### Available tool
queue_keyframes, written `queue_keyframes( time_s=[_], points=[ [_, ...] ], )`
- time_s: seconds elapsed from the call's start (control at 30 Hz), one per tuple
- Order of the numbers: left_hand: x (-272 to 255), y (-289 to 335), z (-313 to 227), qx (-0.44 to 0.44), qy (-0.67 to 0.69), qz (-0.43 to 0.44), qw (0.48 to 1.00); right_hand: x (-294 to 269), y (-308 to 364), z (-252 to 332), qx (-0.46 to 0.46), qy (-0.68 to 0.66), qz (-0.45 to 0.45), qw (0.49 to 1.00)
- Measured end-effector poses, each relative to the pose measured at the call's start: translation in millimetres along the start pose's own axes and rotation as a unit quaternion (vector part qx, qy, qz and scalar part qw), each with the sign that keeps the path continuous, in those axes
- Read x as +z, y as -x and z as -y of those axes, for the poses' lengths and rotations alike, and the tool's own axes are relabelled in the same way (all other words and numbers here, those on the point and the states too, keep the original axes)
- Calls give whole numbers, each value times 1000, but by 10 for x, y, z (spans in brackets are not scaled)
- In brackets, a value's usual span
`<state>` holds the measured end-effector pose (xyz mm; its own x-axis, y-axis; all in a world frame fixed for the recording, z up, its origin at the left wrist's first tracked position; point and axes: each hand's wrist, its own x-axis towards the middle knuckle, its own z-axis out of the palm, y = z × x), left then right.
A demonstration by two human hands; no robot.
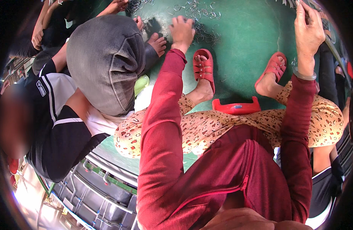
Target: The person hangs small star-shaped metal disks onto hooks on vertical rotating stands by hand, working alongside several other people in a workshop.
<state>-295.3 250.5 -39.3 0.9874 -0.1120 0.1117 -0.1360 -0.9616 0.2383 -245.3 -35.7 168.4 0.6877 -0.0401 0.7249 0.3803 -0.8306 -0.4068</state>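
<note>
- Reaching into the scattered bent wire hooks (199,27) appears to be our step in hand; we judge that we are picking out single pieces for the right-hand side.
- We locate the hooks on the green floor (243,38), ahead of the left sandal (204,69), with the left hand (182,32) at the near left edge of the scatter.
- We hold the left fingers parted and loosely bent; we cannot tell whether they grip a hook.
- We raise the right hand (309,32) near the top edge, thumb and forefinger pointing upward, just beside a row of pale curved metal pieces (286,2). We cannot tell whether the fingertips close on it.
- The next move, in our judgement, calls for separating one hook from its neighbours, then bringing it across to the right hand without dragging others along.
- We note that motion blur softens the left hand and that its fingertips are hard to resolve.
- We see the row of pale pieces cut off by the upper rim; its full shape and support stay hidden.
- We cannot count the overlapping hooks, and the farthest run out of view.
</note>
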Motion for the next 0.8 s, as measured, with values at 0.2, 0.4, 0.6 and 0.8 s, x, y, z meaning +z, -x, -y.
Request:
queue_keyframes(
  time_s=[0.2, 0.4, 0.6, 0.8],
  points=[
    [337, 244, -71, 3, 106, 183, 977, -81, 17, -5, -6, 20, 13, 1000],
    [355, 97, -252, -73, 127, 200, 969, -49, 17, -30, 4, 14, -2, 1000],
    [515, -49, 63, 23, 68, 19, 997, 98, -13, 5, -4, -3, -27, 1000],
    [514, 229, 333, 153, 111, 161, 969, 156, -66, 49, 41, 28, 37, 998]
  ],
)
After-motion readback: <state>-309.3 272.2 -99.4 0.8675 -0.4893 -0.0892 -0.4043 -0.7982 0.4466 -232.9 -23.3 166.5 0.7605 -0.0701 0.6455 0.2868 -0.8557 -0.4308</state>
